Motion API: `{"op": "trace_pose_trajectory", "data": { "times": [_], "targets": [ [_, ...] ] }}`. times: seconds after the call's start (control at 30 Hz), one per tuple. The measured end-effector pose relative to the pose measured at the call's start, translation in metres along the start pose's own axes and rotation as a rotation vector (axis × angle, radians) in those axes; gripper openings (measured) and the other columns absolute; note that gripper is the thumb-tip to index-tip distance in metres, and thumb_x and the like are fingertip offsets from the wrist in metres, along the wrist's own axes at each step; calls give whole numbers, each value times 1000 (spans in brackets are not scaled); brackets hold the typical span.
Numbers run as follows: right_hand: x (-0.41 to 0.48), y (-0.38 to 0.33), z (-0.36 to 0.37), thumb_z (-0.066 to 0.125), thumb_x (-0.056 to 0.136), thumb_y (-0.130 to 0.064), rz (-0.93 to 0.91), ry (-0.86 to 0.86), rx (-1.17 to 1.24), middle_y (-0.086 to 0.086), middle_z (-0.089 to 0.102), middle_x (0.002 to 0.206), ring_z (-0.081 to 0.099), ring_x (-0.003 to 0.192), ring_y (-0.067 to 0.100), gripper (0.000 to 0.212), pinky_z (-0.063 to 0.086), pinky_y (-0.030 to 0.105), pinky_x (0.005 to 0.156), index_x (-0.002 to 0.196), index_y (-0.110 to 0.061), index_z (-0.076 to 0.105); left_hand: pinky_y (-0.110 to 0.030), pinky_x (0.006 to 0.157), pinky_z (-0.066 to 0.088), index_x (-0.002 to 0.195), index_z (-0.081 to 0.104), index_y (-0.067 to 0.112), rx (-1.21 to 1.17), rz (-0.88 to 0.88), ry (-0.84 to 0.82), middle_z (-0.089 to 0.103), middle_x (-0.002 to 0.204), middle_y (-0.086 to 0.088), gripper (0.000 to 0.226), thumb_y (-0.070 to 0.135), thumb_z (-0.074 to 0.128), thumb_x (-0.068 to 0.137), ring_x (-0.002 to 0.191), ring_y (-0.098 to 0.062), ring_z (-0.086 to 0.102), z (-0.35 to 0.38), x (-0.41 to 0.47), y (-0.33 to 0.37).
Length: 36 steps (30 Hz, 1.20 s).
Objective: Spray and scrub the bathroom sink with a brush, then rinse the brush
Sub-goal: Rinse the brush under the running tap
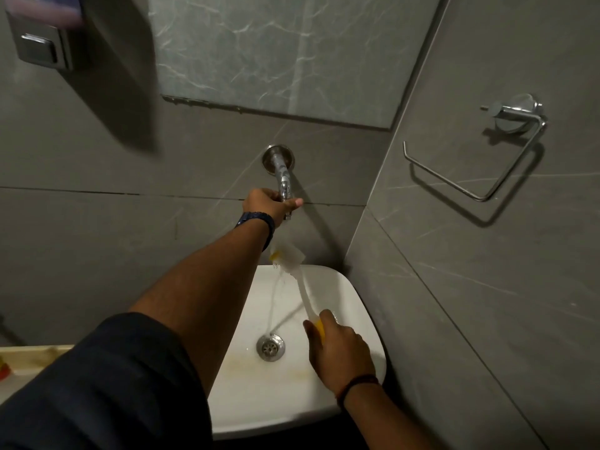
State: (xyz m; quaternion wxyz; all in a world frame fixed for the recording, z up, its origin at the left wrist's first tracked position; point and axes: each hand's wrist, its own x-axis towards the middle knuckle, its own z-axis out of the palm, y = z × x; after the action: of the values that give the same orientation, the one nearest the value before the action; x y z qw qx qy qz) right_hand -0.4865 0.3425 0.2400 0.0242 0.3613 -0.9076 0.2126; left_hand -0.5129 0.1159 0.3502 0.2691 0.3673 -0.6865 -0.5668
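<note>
A white sink (pixel 357 313) sits in the corner below a chrome wall tap (pixel 283 177). My left hand (pixel 269 203) is closed around the tap's handle end. Water runs from the tap down onto the basin near the metal drain (pixel 270 346). My right hand (pixel 341 349) grips the yellow end of a white brush (pixel 300 280) and holds its bristle head up under the stream, just below my left wrist. Brownish stains show on the basin in front of the drain.
A mirror (pixel 276 50) hangs above the tap. A chrome towel ring (pixel 480 164) is fixed to the right wall. A metal plate (pixel 42 47) sits on the wall at top left. A pale ledge (pixel 32 355) with a red and yellow item lies at the left edge.
</note>
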Motion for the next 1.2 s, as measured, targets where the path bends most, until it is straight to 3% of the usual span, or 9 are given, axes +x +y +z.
{"op": "trace_pose_trajectory", "data": {
  "times": [0.17, 0.33, 0.5, 0.67, 0.83, 0.9, 1.0, 1.07, 1.2],
  "targets": [
    [6, -7, -4, 45, 93, -43, 643, -277, 1097, 3, 39, 53, 29, 39, 14, 40, 24, 22, 42, 64, -16, 42, -22, 54, 41, 93, 70, 8, 3, -6, -3, 67, 76, -1, 38, 38, 80, 71, 64, -8, 57, 0, -1, 1],
    [3, -2, -12, 41, 95, -48, 736, -504, 1375, 2, 41, 45, 32, 33, 10, 54, 25, 16, 35, 54, -14, 48, -23, 55, 42, 95, 70, 9, -7, -13, -7, 70, 82, -3, 41, 38, 81, 69, 67, -9, 58, 0, -2, 1],
    [4, -14, -9, 45, 93, -41, 653, -355, 1183, 2, 36, 50, 26, 38, 12, 42, 21, 20, 42, 60, -15, 42, -24, 59, 43, 98, 69, 11, 4, 6, 9, 70, 85, -1, 41, 39, 79, 71, 69, -10, 58, 1, -7, 2],
    [0, -16, -3, 38, 95, -47, 130, -89, 316, 4, 62, 72, 59, 69, 25, 33, 49, 39, 67, 77, -20, 47, -31, 71, 41, 114, 61, 10, -30, 32, 14, 53, 77, 8, 46, 34, 75, 77, 80, -15, 53, 3, -13, 3],
    [-5, -14, -6, 22, 99, -45, -72, -52, -214, 5, 71, 97, 69, 87, 30, 37, 51, 37, 72, 110, -19, 47, -27, 66, 39, 116, 60, 11, 33, 58, 27, 58, 88, 4, 47, 36, 74, 78, 80, -15, 54, 5, -15, 3],
    [-8, -16, -5, 21, 98, -46, -76, -47, -218, 5, 71, 97, 69, 87, 32, 38, 50, 37, 71, 110, -20, 46, -30, 73, 46, 112, 63, 10, 108, 84, 46, 61, 120, -6, 45, 38, 74, 78, 96, -21, 59, 5, -14, 2],
    [-10, -17, 0, 23, 97, -48, -16, -7, -107, 6, 71, 93, 67, 87, 33, 38, 48, 38, 71, 105, -19, 47, -41, 104, 38, 112, 66, 11, 224, 121, 79, 27, 156, -9, 44, 41, 72, 79, 136, -30, 38, 7, -9, -1],
    [-7, -19, 6, 29, 96, -50, 92, -29, 110, 6, 67, 83, 63, 79, 30, 37, 46, 40, 69, 89, -19, 49, -44, 105, 39, 115, 64, 12, 232, 129, 72, 36, 151, -11, 46, 42, 70, 81, 133, -31, 41, 8, -8, -2],
    [3, -26, 9, 47, 89, -45, 603, -106, 1011, 0, 39, 50, 30, 42, 16, 40, 30, 30, 44, 60, -19, 38, -35, 77, 50, 115, 63, 15, 119, 115, 6, 68, 103, -5, 41, 40, 69, 83, 92, -23, 63, 9, -7, -6]
  ]
}}
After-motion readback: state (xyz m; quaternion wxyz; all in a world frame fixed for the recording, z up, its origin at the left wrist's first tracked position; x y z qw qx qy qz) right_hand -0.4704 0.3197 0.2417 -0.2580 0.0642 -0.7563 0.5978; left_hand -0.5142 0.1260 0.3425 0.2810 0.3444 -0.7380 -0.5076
